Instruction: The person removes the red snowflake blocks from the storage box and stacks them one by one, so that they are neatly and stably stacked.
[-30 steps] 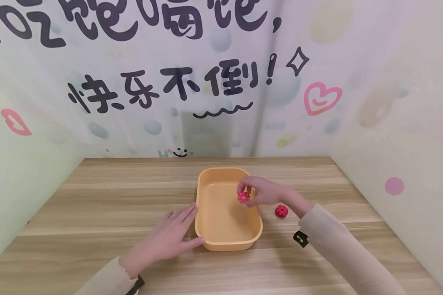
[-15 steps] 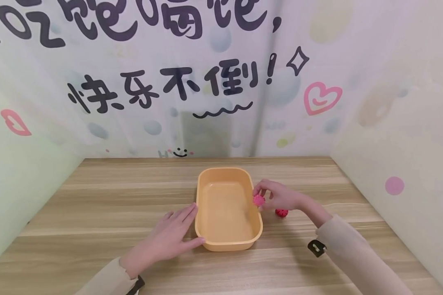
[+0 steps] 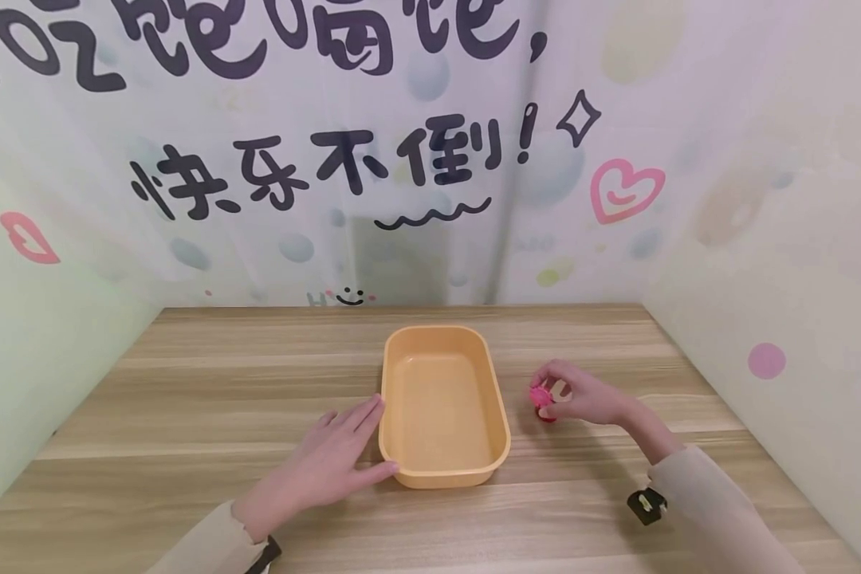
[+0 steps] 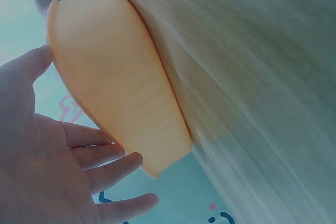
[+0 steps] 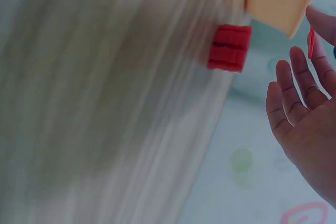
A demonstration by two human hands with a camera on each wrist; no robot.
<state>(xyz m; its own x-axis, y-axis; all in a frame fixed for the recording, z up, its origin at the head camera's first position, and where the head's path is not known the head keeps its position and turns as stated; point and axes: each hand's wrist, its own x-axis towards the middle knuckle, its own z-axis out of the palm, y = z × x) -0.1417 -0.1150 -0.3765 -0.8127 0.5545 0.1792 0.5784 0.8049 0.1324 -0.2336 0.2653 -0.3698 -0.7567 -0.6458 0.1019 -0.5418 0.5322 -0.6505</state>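
Observation:
An orange plastic bin [image 3: 441, 414] with rounded corners stands on the wooden table. My left hand [image 3: 323, 458] rests at its left side, fingers extended and thumb at the near rim. The left wrist view shows those fingertips along the bin's outer wall [image 4: 115, 72]. To the right of the bin, my right hand [image 3: 588, 399] pinches a thin pinkish-red notched disc [image 3: 541, 396] between thumb and index finger. The disc appears edge-on [image 5: 311, 43] in the right wrist view. Below that hand a short stack of red notched discs [image 5: 229, 48] sits on the table, partly hidden in the head view.
A printed curtain [image 3: 316, 239] with dark lettering hangs behind the table's far edge. Pale walls close in the left and right [image 3: 768, 279] sides. Bare wood grain of the tabletop [image 3: 186, 399] stretches left of the bin.
My right hand has moved right with the pinched disc, from over the bin, past its right rim, to above the red stack. The left hand and the bin have stayed put.

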